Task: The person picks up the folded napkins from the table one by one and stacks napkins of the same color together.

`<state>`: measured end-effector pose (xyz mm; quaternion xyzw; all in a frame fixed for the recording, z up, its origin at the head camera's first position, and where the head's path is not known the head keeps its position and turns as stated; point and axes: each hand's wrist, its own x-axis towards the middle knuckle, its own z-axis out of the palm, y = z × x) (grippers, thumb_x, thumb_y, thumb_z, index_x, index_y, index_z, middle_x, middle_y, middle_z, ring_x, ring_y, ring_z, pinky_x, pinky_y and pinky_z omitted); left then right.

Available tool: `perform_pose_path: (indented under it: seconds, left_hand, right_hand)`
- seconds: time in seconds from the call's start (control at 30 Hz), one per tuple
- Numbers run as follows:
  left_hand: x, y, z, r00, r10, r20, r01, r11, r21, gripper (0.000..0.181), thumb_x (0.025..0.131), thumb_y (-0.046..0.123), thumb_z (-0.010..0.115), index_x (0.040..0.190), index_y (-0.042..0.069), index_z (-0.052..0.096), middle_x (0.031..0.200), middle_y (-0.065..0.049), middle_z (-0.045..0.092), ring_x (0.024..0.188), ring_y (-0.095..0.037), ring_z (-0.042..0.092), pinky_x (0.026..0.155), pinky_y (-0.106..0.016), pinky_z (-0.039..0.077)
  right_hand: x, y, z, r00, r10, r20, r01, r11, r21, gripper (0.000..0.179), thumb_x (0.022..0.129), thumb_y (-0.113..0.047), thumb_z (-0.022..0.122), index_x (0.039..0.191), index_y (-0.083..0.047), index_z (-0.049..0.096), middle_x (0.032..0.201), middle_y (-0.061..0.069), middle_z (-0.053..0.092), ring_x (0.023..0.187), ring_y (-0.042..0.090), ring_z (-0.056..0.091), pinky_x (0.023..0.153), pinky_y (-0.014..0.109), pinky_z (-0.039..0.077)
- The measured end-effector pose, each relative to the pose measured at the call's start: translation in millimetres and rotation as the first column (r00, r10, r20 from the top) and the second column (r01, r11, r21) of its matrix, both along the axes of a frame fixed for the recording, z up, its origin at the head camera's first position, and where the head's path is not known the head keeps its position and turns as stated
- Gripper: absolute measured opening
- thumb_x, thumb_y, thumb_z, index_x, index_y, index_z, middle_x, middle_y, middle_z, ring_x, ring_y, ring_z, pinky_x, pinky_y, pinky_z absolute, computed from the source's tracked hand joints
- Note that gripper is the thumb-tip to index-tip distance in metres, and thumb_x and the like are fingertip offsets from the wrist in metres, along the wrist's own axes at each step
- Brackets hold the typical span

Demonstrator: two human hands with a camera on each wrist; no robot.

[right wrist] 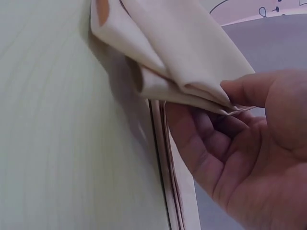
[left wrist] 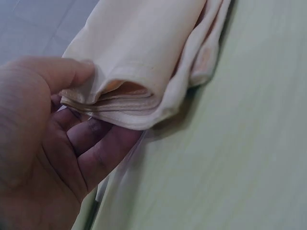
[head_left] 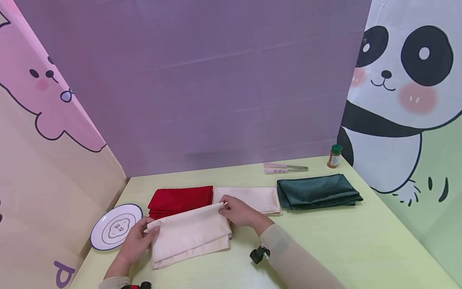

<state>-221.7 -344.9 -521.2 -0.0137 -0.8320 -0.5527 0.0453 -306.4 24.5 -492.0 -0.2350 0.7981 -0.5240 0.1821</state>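
A folded cream cloth is stretched between both hands at the front of the table, its far edge lifted and its near layers hanging toward the tabletop. My left hand pinches the far left corner, thumb on top and fingers beneath the stacked layers. At the far right corner, my right hand pinches the cloth between thumb and fingers. Behind it lie a folded red cloth, partly covered in the head view, and a second folded cream cloth, overlapped by the right hand.
A folded dark green cloth lies to the right of the cream one. Tongs with pink handles and a green-capped spice jar sit at the back. On the left is a white plate with a blue rim.
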Motion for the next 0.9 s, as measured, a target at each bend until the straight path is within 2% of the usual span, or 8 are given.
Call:
perform_pose_path:
  seconds: [0.17,0.3,0.53,0.9]
  left_hand:
    - [-1.6,3.4,-1.2,1.0,0.008,0.003,-0.008,1.0,0.024,0.022,0.102,0.01,0.069,0.116,-0.001,0.056,0.103,-0.017,0.064,0.067,-0.019,0.068,0.054,-0.03,0.055]
    - [-2.4,3.9,-2.4,1.0,0.014,-0.011,-0.013,0.999,0.032,0.024,0.103,0.009,0.068,0.121,-0.001,0.057,0.106,-0.02,0.066,0.066,-0.019,0.069,0.054,-0.031,0.055]
    - [-2.6,6.7,-1.6,1.0,0.012,-0.026,-0.01,0.997,0.076,0.031,0.104,0.01,0.066,0.132,0.0,0.056,0.113,-0.023,0.065,0.073,-0.016,0.071,0.062,-0.033,0.06]
    - [-4.4,13.5,-2.4,1.0,-0.007,-0.014,0.009,0.991,0.136,0.035,0.105,0.011,0.065,0.135,-0.002,0.054,0.115,-0.023,0.065,0.084,-0.016,0.069,0.071,-0.03,0.06]
  right_hand:
    - [-1.9,0,-0.6,0.999,-0.037,0.012,0.037,0.999,-0.028,0.007,0.107,-0.013,0.059,0.112,-0.008,0.058,0.096,0.007,0.07,0.071,0.02,0.063,0.061,0.041,0.059]
    - [-3.7,0,-2.8,0.998,-0.047,0.036,0.048,0.998,-0.041,0.007,0.108,-0.013,0.058,0.111,-0.007,0.057,0.098,0.008,0.071,0.073,0.021,0.067,0.062,0.045,0.062]
    - [-3.9,0,-1.8,0.994,-0.102,0.045,0.104,0.993,-0.055,0.012,0.107,-0.013,0.059,0.114,-0.005,0.054,0.102,0.012,0.07,0.071,0.022,0.067,0.058,0.042,0.06]
    - [-4.7,2,0.2,0.983,-0.158,0.096,0.167,0.981,-0.097,0.018,0.108,-0.016,0.057,0.121,-0.004,0.054,0.106,0.013,0.069,0.075,0.025,0.069,0.054,0.042,0.06]
